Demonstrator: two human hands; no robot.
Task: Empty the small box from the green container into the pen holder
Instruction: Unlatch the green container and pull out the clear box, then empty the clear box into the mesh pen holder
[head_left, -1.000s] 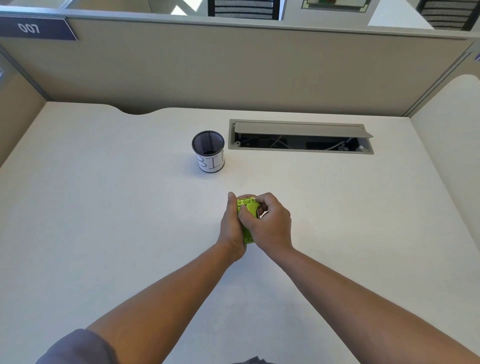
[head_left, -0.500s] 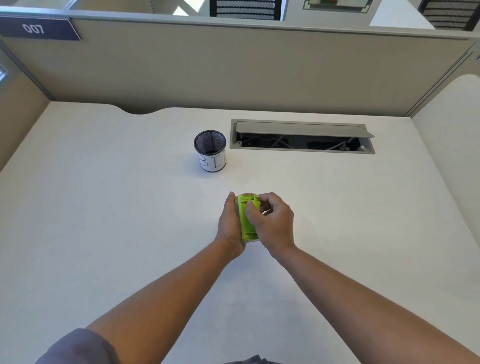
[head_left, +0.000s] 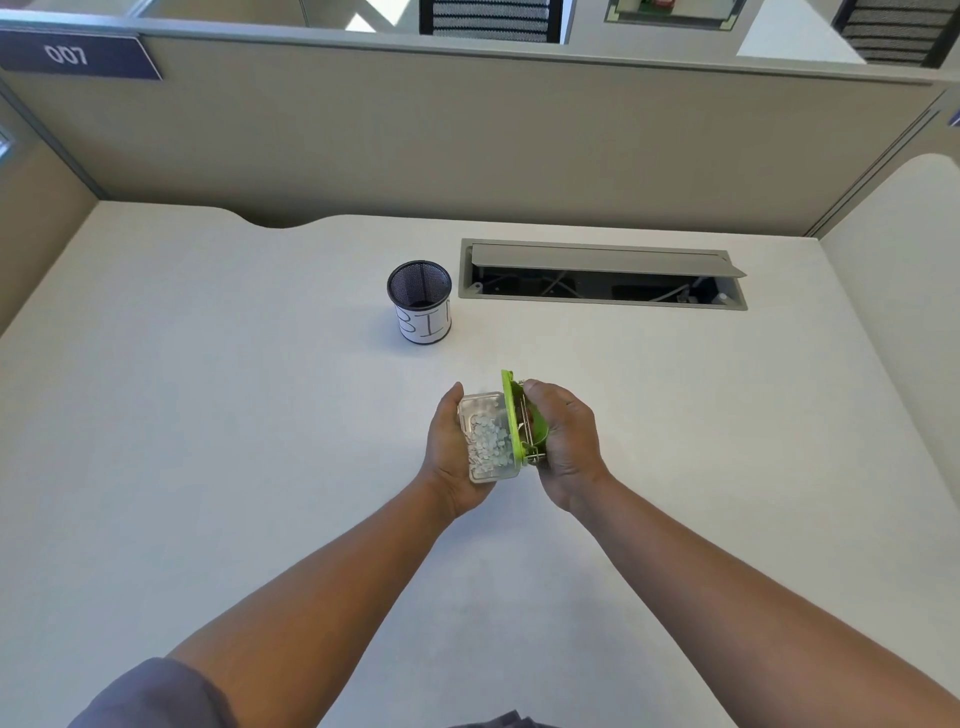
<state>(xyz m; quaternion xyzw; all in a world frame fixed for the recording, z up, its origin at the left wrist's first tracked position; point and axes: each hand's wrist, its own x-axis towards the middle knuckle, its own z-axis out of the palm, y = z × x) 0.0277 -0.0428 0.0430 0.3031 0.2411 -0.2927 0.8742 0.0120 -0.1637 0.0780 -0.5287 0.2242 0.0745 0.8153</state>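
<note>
Small box, clear, now separated from green container; formerly joined. Left hand cradles box; right hand grips container. Pen holder unmoved.

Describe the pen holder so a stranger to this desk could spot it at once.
Find the long cable hatch recessed in the desk near the back partition. Just to its left stands the pen holder, beyond the hands. It is the only upright black mesh cup, with a white handwritten label around its lower half.
</note>
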